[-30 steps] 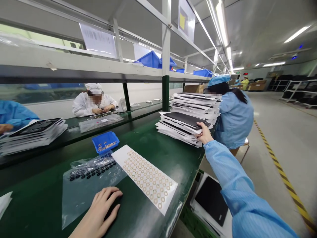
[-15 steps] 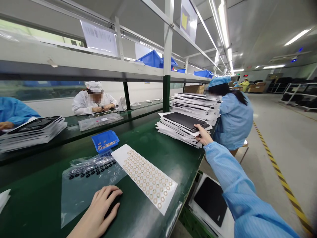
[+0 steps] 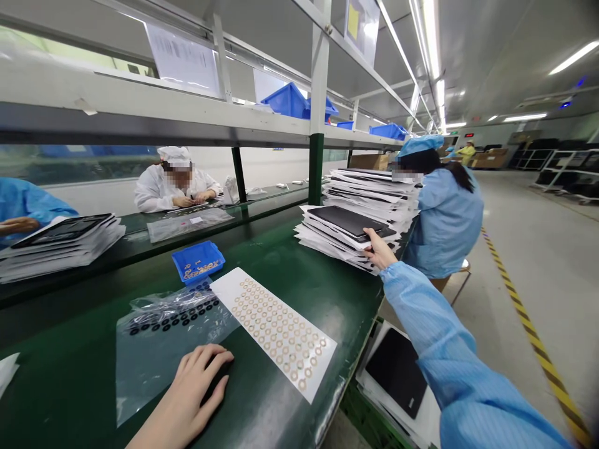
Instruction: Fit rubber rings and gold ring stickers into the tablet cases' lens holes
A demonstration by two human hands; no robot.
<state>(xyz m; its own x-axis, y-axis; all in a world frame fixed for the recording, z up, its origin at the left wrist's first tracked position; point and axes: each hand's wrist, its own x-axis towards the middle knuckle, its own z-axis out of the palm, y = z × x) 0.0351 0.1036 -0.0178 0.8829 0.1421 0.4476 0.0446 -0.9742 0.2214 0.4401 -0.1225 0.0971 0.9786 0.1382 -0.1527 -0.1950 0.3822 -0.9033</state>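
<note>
Right hand [image 3: 380,249] is grasping a black panel [image 3: 344,219] atop a stack [image 3: 327,246] on the green table [image 3: 262,249].
Across the table, the paper-layered stack is sitting at the right edge, its top panel lying flat, with the long axis running from far left to near right; a plastic bag [image 3: 154,368] and a white sheet of rings [image 3: 274,330] are lying nearer; the right hand is reaching forward, its grip closing around the panel's near right corner, though whether it is also pinching paper cannot be told; the left hand [image 3: 196,383] is resting palm down beside the sheet, fingers loosely curving, holding nothing; a small blue tray [image 3: 175,257] is sitting beyond the bag.
</note>
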